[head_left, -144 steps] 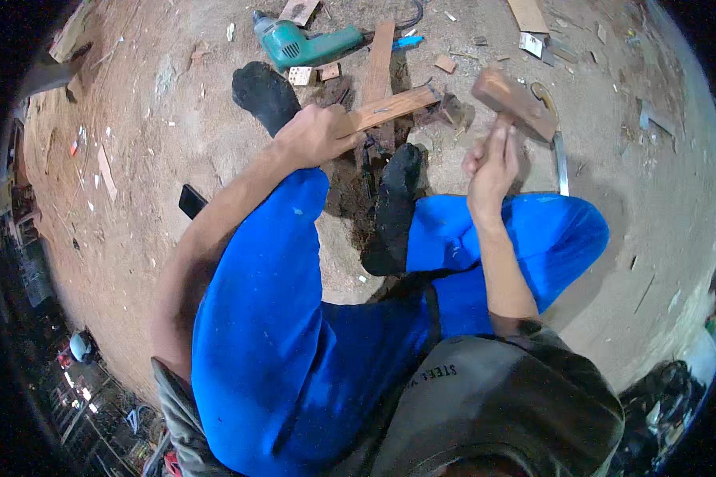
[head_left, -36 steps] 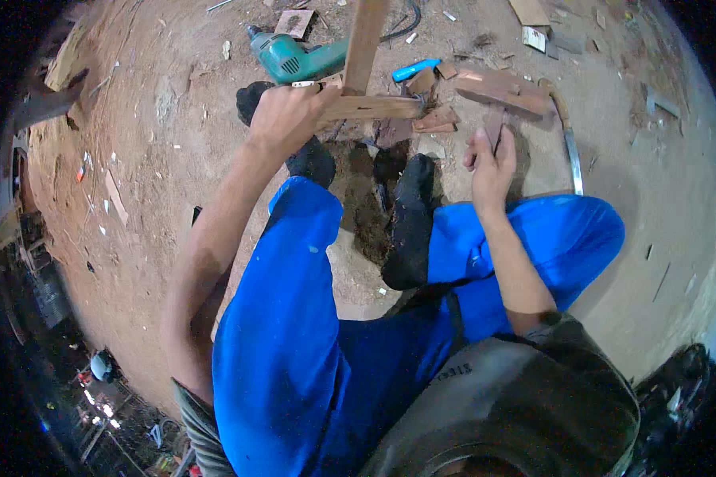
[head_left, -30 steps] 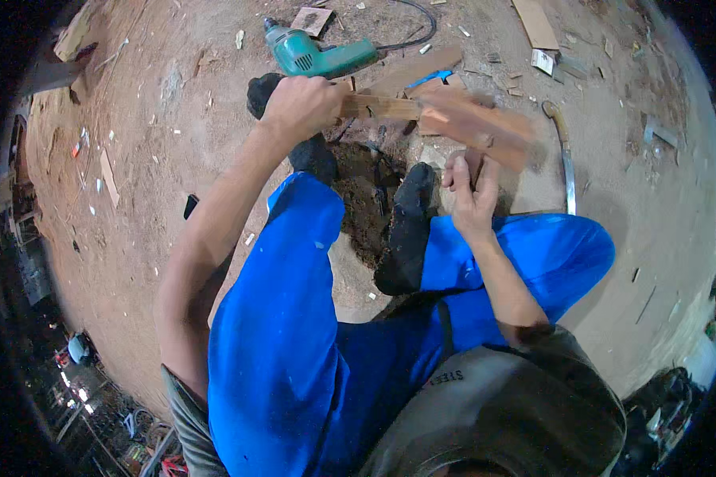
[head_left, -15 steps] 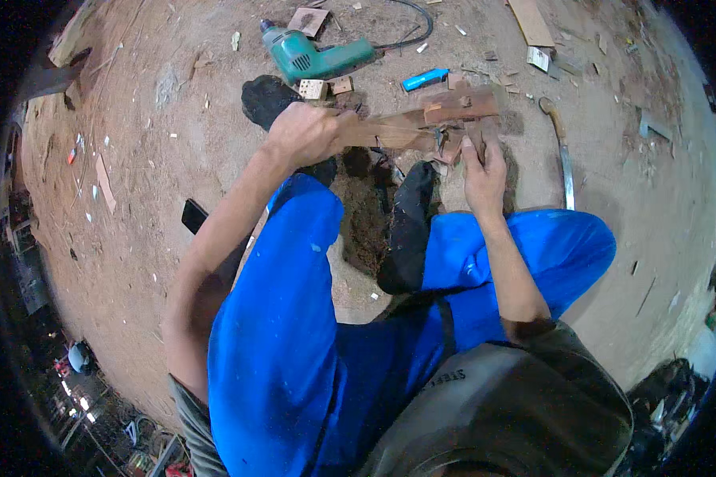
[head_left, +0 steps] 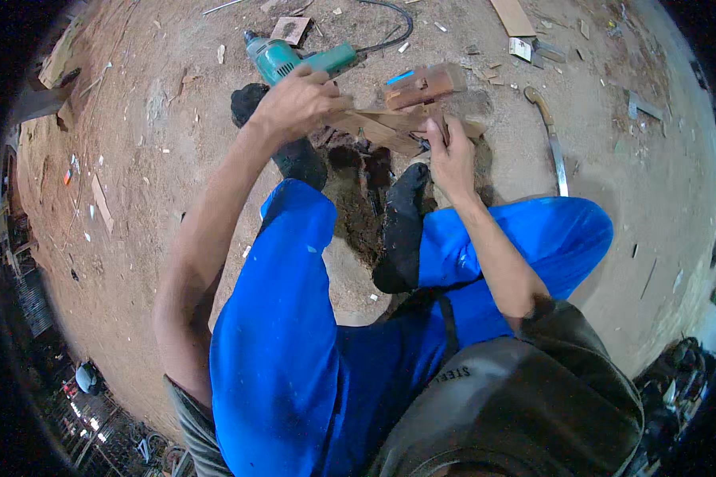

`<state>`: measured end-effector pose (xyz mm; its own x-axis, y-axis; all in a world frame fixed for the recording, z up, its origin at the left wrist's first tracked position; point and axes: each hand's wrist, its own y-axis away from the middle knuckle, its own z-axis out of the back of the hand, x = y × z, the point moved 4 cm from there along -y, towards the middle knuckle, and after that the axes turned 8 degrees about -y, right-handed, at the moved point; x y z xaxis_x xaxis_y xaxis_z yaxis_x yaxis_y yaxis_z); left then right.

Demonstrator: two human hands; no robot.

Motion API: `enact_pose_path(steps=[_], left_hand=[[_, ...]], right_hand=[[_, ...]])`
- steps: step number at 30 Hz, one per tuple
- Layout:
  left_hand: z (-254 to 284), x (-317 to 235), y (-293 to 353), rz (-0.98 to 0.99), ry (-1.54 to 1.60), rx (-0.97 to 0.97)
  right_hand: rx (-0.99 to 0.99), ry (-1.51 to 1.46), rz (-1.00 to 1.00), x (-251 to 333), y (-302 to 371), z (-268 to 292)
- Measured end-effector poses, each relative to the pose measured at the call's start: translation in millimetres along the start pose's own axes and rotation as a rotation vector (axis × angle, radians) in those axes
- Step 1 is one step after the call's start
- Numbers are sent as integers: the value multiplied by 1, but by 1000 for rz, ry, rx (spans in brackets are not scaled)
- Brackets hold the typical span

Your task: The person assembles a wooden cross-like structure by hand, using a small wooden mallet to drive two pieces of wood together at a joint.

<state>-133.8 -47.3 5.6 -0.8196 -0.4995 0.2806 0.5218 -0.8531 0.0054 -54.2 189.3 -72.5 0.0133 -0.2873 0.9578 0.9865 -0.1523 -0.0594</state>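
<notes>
A flat piece of light brown wood (head_left: 383, 129) spans the space between my hands, above the floor and my dark-socked feet. My left hand (head_left: 298, 103) is closed around its left end, knuckles up, slightly smeared by motion. My right hand (head_left: 452, 156) pinches the wood nearer its right end with thumb and fingers. A small dark metal bit (head_left: 420, 145) shows by the right fingertips; its kind cannot be made out. Just beyond the wood is a blurred reddish-brown wooden block (head_left: 424, 87); whether it touches the piece is unclear.
Behind my left hand lies a green power drill (head_left: 294, 60) with a black cord. A blue object (head_left: 399, 77) is partly hidden by the block. To the right are a wooden-handled blade (head_left: 550, 135), a metal square (head_left: 644, 107) and a board (head_left: 511, 17). Wood scraps litter the ground.
The wood has turned, its left end farther from me and its right end nearer. My right hand has shifted left. The view has also shifted, so the floor things appear farther left.
</notes>
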Motion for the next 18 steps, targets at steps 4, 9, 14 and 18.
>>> enact_pose_path(steps=[4, 9, 14, 18], left_hand=[[5, 10, -6, -47, -50, 81], [-2, 7, -10, -128, -150, 90], [-7, 7, 2, -107, -127, 28], [1, 15, -8, -178, -120, 60]], right_hand=[[-34, -2, 21, 13, -11, -3], [-11, -108, 44, 7, -29, -11], [8, -225, -38, 20, -36, -17], [-65, -65, 198, 17, -64, -10]])
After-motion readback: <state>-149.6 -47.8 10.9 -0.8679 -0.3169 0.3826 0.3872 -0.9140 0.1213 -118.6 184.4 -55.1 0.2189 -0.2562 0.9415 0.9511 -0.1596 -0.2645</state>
